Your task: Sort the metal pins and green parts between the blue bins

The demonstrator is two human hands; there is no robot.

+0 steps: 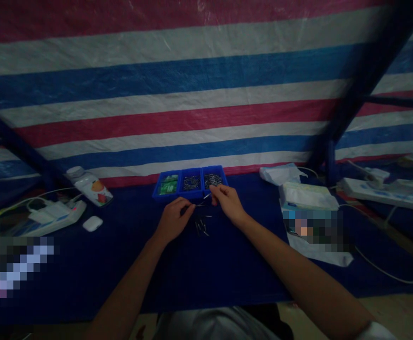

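Left hand (173, 219): fingertips pinching thin metal pin (199, 205), fine grip suiting slender part.
Right hand (228, 203): fingertips pinched; held item too small to tell.
Loose pins (201, 227): just below both hands.
Blue divided tray (167, 196): just ahead, within reach.

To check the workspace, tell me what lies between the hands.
Head view: a thin metal piece between the left hand and right hand; small metal pieces lie below on the dark blue cloth.

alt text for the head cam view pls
The left hand and right hand pinch a thin metal pin above loose metal pieces on a dark blue cloth. Just beyond sits a blue three-part tray of small parts, before a striped tarp.
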